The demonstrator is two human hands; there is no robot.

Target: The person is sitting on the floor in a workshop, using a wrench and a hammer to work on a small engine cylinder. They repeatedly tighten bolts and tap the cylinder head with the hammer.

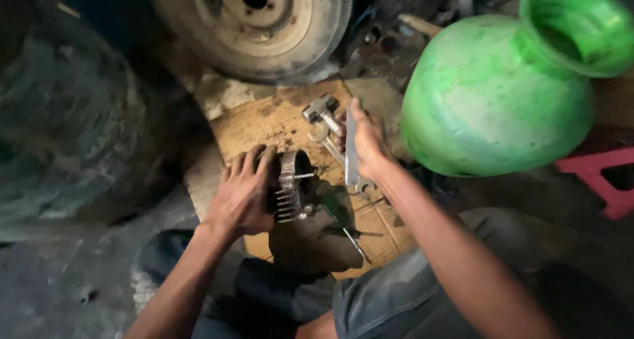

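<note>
Nearest, trousered knees, then a wooden board point(264, 124) on the floor. Left hand point(243, 192) curled around a finned metal housing point(290, 186) standing on the board — probably heavy, rigid, greasy; best gripped round the ribbed rim. Right hand point(367, 141) closed on a flat spanner point(351, 151), hammer point(321, 110) just beside.
</note>
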